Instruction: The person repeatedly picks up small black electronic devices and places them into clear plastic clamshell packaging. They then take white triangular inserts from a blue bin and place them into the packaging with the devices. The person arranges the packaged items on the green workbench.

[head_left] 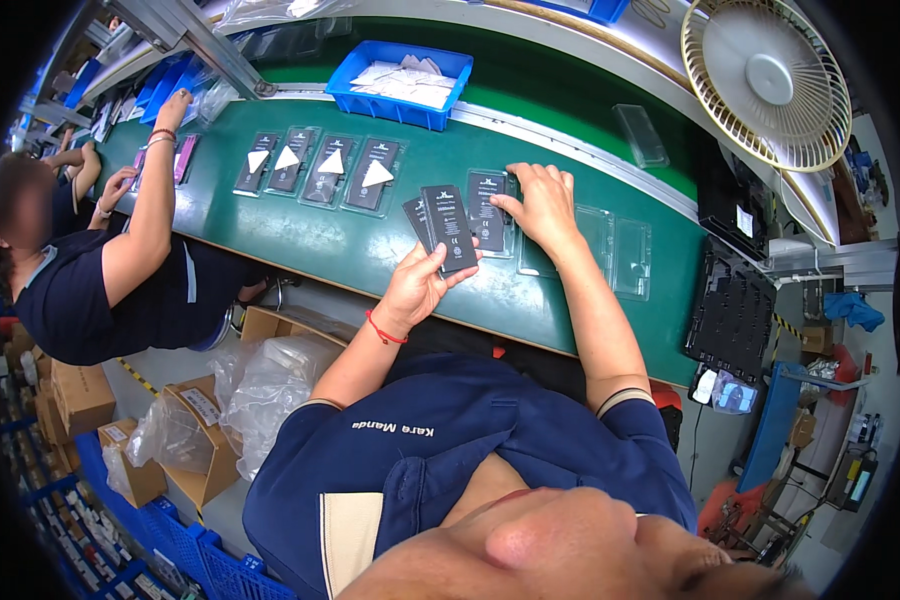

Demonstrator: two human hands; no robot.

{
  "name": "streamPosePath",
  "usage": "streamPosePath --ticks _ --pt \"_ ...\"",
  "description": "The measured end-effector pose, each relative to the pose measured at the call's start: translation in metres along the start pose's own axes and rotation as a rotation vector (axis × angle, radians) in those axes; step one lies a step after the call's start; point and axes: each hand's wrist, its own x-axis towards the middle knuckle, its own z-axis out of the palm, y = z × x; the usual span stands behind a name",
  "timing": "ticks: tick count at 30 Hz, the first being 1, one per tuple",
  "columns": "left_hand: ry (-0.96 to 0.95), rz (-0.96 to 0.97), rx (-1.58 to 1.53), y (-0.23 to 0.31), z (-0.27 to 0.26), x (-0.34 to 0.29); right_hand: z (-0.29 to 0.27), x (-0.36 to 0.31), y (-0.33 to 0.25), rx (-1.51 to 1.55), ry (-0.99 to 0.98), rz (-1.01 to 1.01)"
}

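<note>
My left hand (417,287) is closed around a small fan of flat black phone batteries (451,226), held upright above the bench's near edge. Just right of them, another black phone battery (485,208) lies in a clear plastic tray. My right hand (544,206) grips that battery and tray at the right side, thumb on the battery's edge and index finger by the upper corner. Clear trays (631,262) without batteries lie beside my right forearm. To the left stands a row of several trayed batteries (373,178), each with a white triangular piece (378,174) on it.
A blue bin (400,113) of white pieces stands at the back of the green bench (320,235). A fan (768,80) hangs over the far right, with a black slotted tray (728,310) below. A co-worker (105,250) works at the left. Cartons (195,440) stand on the floor.
</note>
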Motion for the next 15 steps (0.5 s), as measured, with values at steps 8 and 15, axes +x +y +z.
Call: streamPosePath --ticks 8,15 --pt "0.096 0.021 0.23 -0.004 0.009 0.002 -0.026 -0.015 -0.016 0.454 -0.081 -0.026" --pt "0.089 -0.079 0.192 -0.025 0.033 0.005 -0.044 -0.033 0.027 1.061 -0.183 0.323"
